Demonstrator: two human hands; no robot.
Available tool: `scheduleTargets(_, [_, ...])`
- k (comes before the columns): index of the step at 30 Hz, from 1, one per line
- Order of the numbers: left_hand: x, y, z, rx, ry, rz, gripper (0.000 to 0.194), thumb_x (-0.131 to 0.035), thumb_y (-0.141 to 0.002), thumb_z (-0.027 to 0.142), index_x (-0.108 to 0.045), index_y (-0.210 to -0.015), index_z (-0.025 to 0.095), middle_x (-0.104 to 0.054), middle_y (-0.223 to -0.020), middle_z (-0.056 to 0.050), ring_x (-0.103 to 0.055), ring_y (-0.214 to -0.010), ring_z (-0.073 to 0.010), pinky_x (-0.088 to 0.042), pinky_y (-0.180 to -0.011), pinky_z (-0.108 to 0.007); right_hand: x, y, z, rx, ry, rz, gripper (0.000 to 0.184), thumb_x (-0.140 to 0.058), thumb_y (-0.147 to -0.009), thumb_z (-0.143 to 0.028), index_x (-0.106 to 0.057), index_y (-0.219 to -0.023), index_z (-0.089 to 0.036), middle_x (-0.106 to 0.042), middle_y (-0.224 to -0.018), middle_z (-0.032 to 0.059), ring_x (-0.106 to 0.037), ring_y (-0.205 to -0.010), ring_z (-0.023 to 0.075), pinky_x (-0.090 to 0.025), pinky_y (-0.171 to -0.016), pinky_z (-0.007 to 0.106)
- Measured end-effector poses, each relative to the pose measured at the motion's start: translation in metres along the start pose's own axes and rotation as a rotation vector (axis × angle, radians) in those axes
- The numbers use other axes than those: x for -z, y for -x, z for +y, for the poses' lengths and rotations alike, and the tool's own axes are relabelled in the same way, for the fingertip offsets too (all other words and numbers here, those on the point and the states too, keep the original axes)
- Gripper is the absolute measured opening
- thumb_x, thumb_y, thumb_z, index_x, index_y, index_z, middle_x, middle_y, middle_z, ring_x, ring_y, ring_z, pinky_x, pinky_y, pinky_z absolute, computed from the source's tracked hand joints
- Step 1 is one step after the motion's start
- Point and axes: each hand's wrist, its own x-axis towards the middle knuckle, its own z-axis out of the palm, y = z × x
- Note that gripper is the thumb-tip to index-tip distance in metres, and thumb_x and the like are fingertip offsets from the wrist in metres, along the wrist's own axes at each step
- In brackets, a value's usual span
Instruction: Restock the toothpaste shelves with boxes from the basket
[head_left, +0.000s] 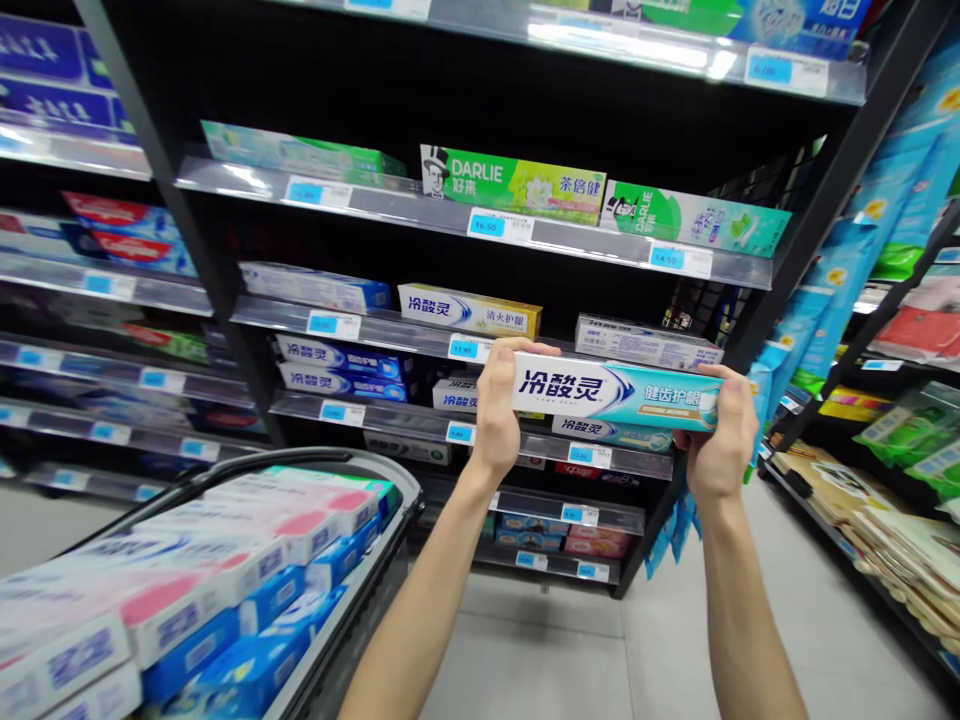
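A white and teal toothpaste box (577, 392) is held up level in front of the shelves, its printed long side facing me. My left hand (501, 410) grips its left end, fingers closed round the edge. At the right end my right hand (724, 430) is closed on the box, with the thumb side near the top corner. Behind and just below it, a similar toothpaste box (611, 432) lies on a shelf. Above it, a white and grey toothpaste box (649, 342) sits on the shelf edge.
At lower left stands a basket (409, 485) heaped with toothpaste boxes (247, 560). Green Darlie boxes (514, 185) and a gold-ended box (469, 310) sit on the shelves ahead. Blue packets (840, 270) hang at the right, beside another rack (840, 520). Tiled floor (555, 660) shows below.
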Motion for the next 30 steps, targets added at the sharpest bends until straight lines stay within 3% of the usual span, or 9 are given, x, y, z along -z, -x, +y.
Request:
scheduleTargets(8, [0.003,-0.002,0.001,0.007,-0.028,0.004,0.043,-0.044,-0.105,0.061,-0.065,-0.103,0.023,-0.072,-0.104,-0.007,-0.070,-0.095,-0.0218,-0.058,-0.079,-0.033,-0.003,0.005,-0.012,-0.051,-0.073,-0.027,0.044,-0.053,-0.098,-0.068,-0.065,-0.107,-0.026,-0.048,-0.074,-0.0024,-0.042,-0.050,0.0112,-0.047,-0.048,0.028])
scheduleTargets(12, [0.011,-0.004,-0.001,0.178,-0.072,-0.082,0.044,-0.050,-0.102,0.064,-0.064,-0.107,0.023,-0.068,-0.089,-0.005,-0.069,-0.078,-0.0209,-0.056,-0.061,-0.030,-0.001,0.003,-0.005,0.002,-0.028,-0.023,0.043,-0.055,-0.098,-0.067,-0.065,-0.111,-0.028,-0.047,-0.073,-0.0018,-0.046,-0.051,0.0131,-0.048,-0.047,0.029])
scheduleTargets(15, [0.015,-0.005,-0.002,0.305,-0.080,-0.150,0.049,-0.052,-0.099,0.069,-0.062,-0.114,0.023,-0.062,-0.074,-0.002,-0.063,-0.058,-0.0190,-0.043,-0.043,-0.026,0.003,0.000,0.002,0.101,0.070,-0.008,0.047,-0.050,-0.099,-0.068,-0.064,-0.117,-0.027,-0.051,-0.078,0.0004,-0.056,-0.062,0.0171,-0.053,-0.055,0.031])
scheduleTargets(18, [0.016,-0.005,-0.001,0.354,-0.094,-0.158,0.049,-0.054,-0.098,0.068,-0.062,-0.118,0.024,-0.058,-0.068,0.000,-0.054,-0.048,-0.0160,-0.031,-0.037,-0.024,0.007,-0.002,0.004,0.143,0.117,-0.027,0.049,-0.047,-0.100,-0.068,-0.063,-0.122,-0.028,-0.053,-0.081,0.0016,-0.062,-0.074,0.0207,-0.057,-0.063,0.034])
scheduleTargets(21, [0.017,-0.005,0.005,0.363,-0.091,-0.143,0.043,-0.055,-0.097,0.062,-0.065,-0.115,0.025,-0.062,-0.077,-0.002,-0.054,-0.055,-0.0164,-0.034,-0.039,-0.024,0.011,-0.002,0.000,0.150,0.120,-0.074,0.048,-0.051,-0.099,-0.067,-0.062,-0.125,-0.028,-0.058,-0.091,0.0037,-0.064,-0.083,0.0230,-0.060,-0.071,0.039])
scheduleTargets(25, [0.019,-0.007,0.012,0.393,-0.067,-0.095,0.036,-0.057,-0.092,0.053,-0.067,-0.110,0.025,-0.061,-0.083,-0.004,-0.053,-0.061,-0.0172,-0.033,-0.040,-0.022,0.018,-0.002,-0.007,0.164,0.126,-0.182,0.050,-0.064,-0.094,-0.062,-0.059,-0.132,-0.031,-0.062,-0.118,0.0078,-0.066,-0.100,0.0272,-0.061,-0.083,0.045])
scheduleTargets(30, [0.022,-0.009,0.015,0.307,-0.009,-0.095,0.040,-0.055,-0.085,0.040,-0.067,-0.119,0.024,-0.064,-0.098,-0.008,-0.056,-0.067,-0.0186,-0.034,-0.042,-0.024,0.018,-0.003,-0.006,0.220,0.148,-0.285,0.083,-0.086,-0.077,-0.054,-0.048,-0.148,-0.032,-0.054,-0.145,0.0098,-0.058,-0.128,0.0328,-0.056,-0.104,0.053])
